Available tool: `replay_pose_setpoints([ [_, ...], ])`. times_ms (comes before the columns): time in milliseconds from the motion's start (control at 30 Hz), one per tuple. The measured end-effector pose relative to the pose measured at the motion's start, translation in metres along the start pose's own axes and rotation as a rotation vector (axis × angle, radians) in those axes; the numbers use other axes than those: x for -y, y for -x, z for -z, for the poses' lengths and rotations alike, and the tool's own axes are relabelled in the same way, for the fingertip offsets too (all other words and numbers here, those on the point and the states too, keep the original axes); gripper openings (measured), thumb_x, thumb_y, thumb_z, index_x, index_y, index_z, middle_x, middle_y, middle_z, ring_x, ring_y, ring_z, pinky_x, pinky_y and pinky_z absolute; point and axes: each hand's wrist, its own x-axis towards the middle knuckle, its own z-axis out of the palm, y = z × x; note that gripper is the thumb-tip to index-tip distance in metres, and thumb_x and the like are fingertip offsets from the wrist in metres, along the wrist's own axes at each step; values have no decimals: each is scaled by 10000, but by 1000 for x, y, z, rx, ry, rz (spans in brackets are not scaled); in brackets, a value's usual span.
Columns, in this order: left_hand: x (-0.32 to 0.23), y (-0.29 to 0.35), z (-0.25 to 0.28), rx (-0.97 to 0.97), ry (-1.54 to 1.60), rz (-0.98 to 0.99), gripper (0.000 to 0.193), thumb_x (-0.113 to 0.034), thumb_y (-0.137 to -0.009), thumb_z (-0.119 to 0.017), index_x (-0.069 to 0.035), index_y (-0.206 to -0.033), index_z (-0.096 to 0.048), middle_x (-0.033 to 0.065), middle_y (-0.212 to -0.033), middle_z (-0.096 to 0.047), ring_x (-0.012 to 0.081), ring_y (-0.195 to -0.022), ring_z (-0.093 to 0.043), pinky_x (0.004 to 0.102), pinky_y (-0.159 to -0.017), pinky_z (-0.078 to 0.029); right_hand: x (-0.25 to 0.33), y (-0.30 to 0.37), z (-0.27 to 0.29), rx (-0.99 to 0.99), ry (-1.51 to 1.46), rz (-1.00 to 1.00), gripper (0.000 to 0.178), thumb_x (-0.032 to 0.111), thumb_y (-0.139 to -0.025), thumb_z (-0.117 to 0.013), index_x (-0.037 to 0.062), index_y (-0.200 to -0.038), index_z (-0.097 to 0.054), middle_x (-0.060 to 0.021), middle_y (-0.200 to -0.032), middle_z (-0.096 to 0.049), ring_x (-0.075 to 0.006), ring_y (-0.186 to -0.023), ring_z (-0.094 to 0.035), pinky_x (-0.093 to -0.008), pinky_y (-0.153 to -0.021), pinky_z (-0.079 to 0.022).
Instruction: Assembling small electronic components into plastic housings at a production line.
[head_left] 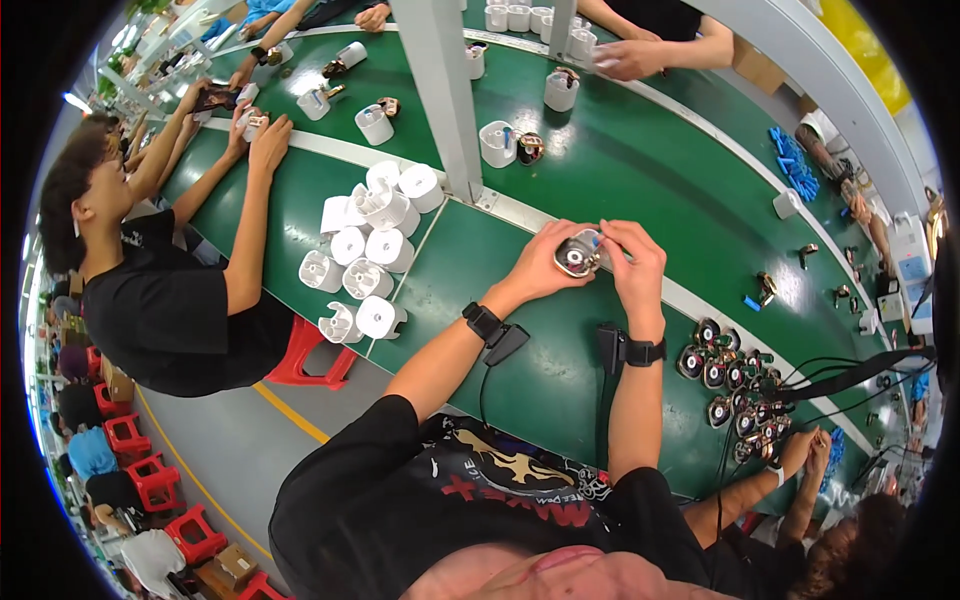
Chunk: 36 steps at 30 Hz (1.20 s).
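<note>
Over the green bench, my left hand (543, 265) is closed around a round speaker-like part (575, 258) with a dark rim and a pale disc in its middle. My right hand (638, 265) meets it from the right, thumb and fingers pinching a small blue piece (598, 240) at the part's edge. How that piece joins the part is too small to tell. White plastic housings (366, 246) stand in a cluster left of my hands. To the right lies a group of similar round speaker-like parts (735, 374) with dark rims.
Beyond a pale rail, the green belt (640, 160) carries white housings with parts beside them (498, 145). A grey metal post (440, 100) rises ahead. Black cables (840, 382) hang at the right. Co-workers sit on both sides; a co-worker's hand (628, 60) reaches in across the belt.
</note>
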Motion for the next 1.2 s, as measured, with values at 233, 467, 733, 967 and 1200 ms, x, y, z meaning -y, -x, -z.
replay_pose_setpoints([
  [233,8,-1,-5,-26,-59,-98,698,-224,-643,-848,-87,-1276,-586,101,-1155,-618,316,-1097,-558,409,-959,-463,-6,3,1,67,89,15,210,-56,-796,-685,-14,-999,-720,-132,-1008,-698,-252,-861,-680,-324,-744,-539],
  [467,9,2,-2,-5,-43,-94,695,-246,-644,-848,-90,-1271,-592,83,-1181,-614,313,-1107,-552,416,-961,-461,-17,8,-4,123,260,-16,227,-34,-803,-690,36,-1014,-737,-106,-1096,-696,-261,-909,-652,-342,-808,-517],
  [733,12,4,-3,-31,-22,-70,691,-228,-643,-830,-84,-1277,-594,98,-1185,-607,311,-1110,-546,421,-961,-462,-49,24,-32,17,-377,-456,235,-16,-905,-588,-43,-1114,-693,-148,-1278,-637,-222,-1162,-590,-370,-1004,-467],
  [967,7,4,-7,-29,-21,-13,721,-233,-656,-835,-84,-1315,-582,111,-1194,-597,308,-1122,-549,409,-967,-468,-45,32,-72,-380,-691,-618,348,39,-959,-454,-119,-1246,-571,-195,-1315,-600,-226,-1169,-586,-356,-1019,-450],
  [1200,4,5,-5,-38,0,-46,736,-238,-679,-836,-79,-1344,-563,122,-1221,-567,304,-1123,-554,404,-962,-475,-41,29,-65,-336,-696,-628,341,55,-955,-452,-122,-1200,-611,-181,-1294,-621,-226,-1165,-591,-337,-1022,-444],
])
